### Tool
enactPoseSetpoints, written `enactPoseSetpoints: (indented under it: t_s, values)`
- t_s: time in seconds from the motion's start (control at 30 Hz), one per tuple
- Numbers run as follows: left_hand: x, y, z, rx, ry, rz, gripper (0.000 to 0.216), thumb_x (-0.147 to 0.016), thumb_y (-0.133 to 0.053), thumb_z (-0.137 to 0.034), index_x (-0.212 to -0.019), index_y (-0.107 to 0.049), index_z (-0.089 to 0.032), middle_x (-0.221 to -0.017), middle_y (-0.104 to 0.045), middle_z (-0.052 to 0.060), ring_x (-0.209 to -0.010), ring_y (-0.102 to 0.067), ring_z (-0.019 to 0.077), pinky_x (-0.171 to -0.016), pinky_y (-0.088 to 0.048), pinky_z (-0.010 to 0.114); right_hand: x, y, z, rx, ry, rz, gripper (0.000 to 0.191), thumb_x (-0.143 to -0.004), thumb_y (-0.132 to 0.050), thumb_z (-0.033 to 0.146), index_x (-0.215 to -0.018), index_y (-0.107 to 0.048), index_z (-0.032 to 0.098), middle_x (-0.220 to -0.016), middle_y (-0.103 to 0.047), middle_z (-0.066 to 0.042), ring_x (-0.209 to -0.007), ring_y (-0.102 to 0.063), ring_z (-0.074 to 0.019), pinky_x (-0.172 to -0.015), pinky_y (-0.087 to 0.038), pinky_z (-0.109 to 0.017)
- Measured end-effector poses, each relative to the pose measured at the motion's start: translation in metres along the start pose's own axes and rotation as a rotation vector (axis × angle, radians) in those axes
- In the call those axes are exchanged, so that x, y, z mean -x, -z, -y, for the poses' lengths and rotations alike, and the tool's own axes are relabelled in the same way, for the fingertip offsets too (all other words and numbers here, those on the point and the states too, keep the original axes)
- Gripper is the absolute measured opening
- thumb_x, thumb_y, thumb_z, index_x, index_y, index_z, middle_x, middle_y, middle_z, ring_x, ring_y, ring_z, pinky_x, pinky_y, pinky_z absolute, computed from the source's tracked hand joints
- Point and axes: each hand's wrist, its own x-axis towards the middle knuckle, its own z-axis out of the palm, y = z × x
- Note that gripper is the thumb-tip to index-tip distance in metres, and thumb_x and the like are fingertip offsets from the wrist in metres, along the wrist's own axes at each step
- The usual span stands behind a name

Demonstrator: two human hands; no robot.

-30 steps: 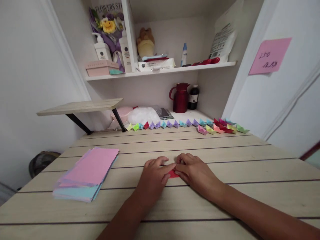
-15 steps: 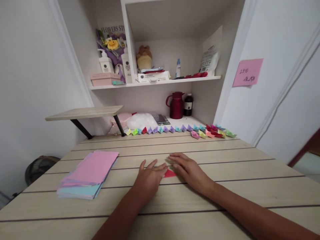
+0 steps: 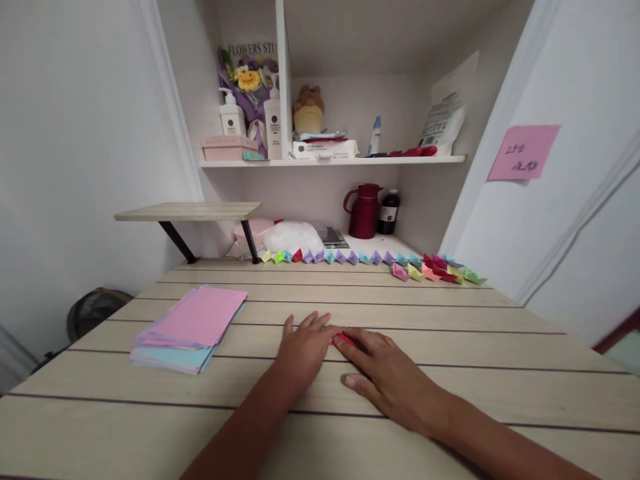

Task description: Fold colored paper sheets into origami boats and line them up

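Observation:
A small piece of folded red paper (image 3: 345,340) lies on the wooden table, mostly covered by my fingers. My left hand (image 3: 306,347) rests over its left side, palm down with fingers spread. From the right, my right hand (image 3: 387,373) presses its outstretched fingertips on the paper, and the thumb lies apart on the table. A stack of pink and blue paper sheets (image 3: 200,320) sits to the left of my hands. Beyond them stands a row of small folded paper boats (image 3: 353,258) in many colours, with a second cluster of boats (image 3: 430,271) at its right end.
A small raised wooden shelf (image 3: 190,212) on black legs stands at the table's back left. Behind the boats are a red jug (image 3: 364,212), a dark bottle (image 3: 389,212) and a white plastic bag (image 3: 294,237). A pink note (image 3: 525,152) is stuck on the right wall.
My right hand has come down onto the red paper, its fingers now covering more of it and its thumb spread out. The left hand stays on the paper. The view has shifted slightly.

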Motion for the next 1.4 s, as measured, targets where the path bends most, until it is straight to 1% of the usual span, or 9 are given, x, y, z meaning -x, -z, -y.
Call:
enactPoseSetpoints:
  t_s: [0.23,0.4,0.57,0.8,0.97,1.07,1.2,1.3,1.4]
  values:
    - [-0.002,-0.002,-0.005,-0.103,0.064,0.002,0.048,-0.092,-0.034,-0.017,-0.132,-0.050,-0.037,-0.149,-0.040,0.000,-0.138,-0.033,0.0254,-0.110,-0.016,0.062,-0.006,0.010,0.012,0.062,-0.029,0.054,0.057,-0.091,-0.046,0.050,-0.141,-0.042,0.022,-0.130,-0.054,-0.014,-0.115,-0.049,-0.0315,-0.099,-0.037,-0.050]
    - [-0.007,0.001,-0.003,-0.172,0.191,-0.001,0.056,-0.091,-0.036,-0.019,-0.145,-0.033,-0.032,-0.151,-0.035,0.003,-0.139,-0.032,0.0222,-0.112,-0.018,0.053,-0.006,0.014,0.016,0.077,-0.026,0.002,0.056,-0.093,-0.041,0.051,-0.137,-0.045,0.017,-0.129,-0.056,-0.015,-0.116,-0.049,-0.0311,-0.100,-0.035,-0.048]
    - [-0.012,0.005,0.010,-0.142,0.319,0.030,0.061,-0.091,-0.040,-0.036,-0.149,-0.022,-0.027,-0.153,-0.031,0.005,-0.141,-0.028,0.0231,-0.111,-0.019,0.053,-0.011,0.020,0.008,0.084,-0.001,0.036,0.057,-0.089,-0.046,0.056,-0.132,-0.050,0.018,-0.126,-0.058,-0.015,-0.112,-0.052,-0.0322,-0.095,-0.039,-0.049]
    - [-0.010,0.006,0.009,-0.042,0.308,-0.018,0.057,-0.089,-0.045,-0.043,-0.143,-0.037,-0.027,-0.150,-0.036,0.009,-0.139,-0.030,0.0292,-0.109,-0.018,0.056,-0.019,0.024,-0.015,0.068,0.083,0.078,0.036,-0.089,-0.052,0.036,-0.124,-0.057,0.025,-0.118,-0.062,-0.009,-0.108,-0.055,-0.0281,-0.090,-0.041,-0.043]
    - [-0.004,0.000,0.007,-0.049,0.314,-0.104,0.042,-0.094,-0.039,-0.032,-0.135,-0.048,-0.034,-0.147,-0.043,0.002,-0.138,-0.033,0.0233,-0.111,-0.018,0.050,-0.039,0.024,-0.029,0.006,0.128,0.081,0.027,-0.088,-0.050,0.020,-0.109,-0.066,0.027,-0.105,-0.066,-0.005,-0.097,-0.060,-0.0228,-0.085,-0.042,-0.036]
    - [0.000,0.000,0.006,-0.038,0.303,-0.152,0.041,-0.096,-0.035,-0.023,-0.131,-0.053,-0.030,-0.142,-0.050,0.005,-0.134,-0.038,0.0229,-0.109,-0.021,0.050,-0.051,0.022,-0.031,-0.018,0.115,0.069,0.021,-0.086,-0.056,0.022,-0.102,-0.069,0.026,-0.100,-0.067,-0.005,-0.093,-0.061,-0.0232,-0.083,-0.042,-0.035]
    - [0.004,0.004,0.003,0.006,0.155,-0.146,0.036,-0.092,-0.050,-0.031,-0.128,-0.055,-0.035,-0.136,-0.056,-0.001,-0.127,-0.046,0.0196,-0.107,-0.029,0.040,-0.049,0.013,-0.034,-0.047,0.097,0.053,0.028,-0.082,-0.065,0.036,-0.106,-0.068,0.022,-0.103,-0.065,-0.008,-0.096,-0.059,-0.0266,-0.084,-0.043,-0.037]
    - [0.002,0.005,0.001,0.033,0.060,-0.131,0.032,-0.088,-0.058,-0.033,-0.119,-0.061,-0.035,-0.130,-0.060,-0.002,-0.120,-0.050,0.0207,-0.103,-0.032,0.038,-0.039,0.004,-0.038,-0.097,0.086,0.015,0.034,-0.085,-0.062,0.033,-0.119,-0.061,0.025,-0.112,-0.062,-0.007,-0.103,-0.055,-0.0256,-0.089,-0.041,-0.038]
    - [-0.008,0.005,0.000,0.049,0.020,-0.128,0.025,-0.090,-0.052,-0.024,-0.109,-0.067,-0.028,-0.118,-0.065,0.004,-0.110,-0.053,0.0234,-0.096,-0.037,0.039,-0.034,-0.001,-0.040,-0.137,0.046,-0.014,0.035,-0.085,-0.062,0.030,-0.119,-0.060,0.026,-0.113,-0.062,-0.007,-0.104,-0.054,-0.0259,-0.091,-0.040,-0.039]
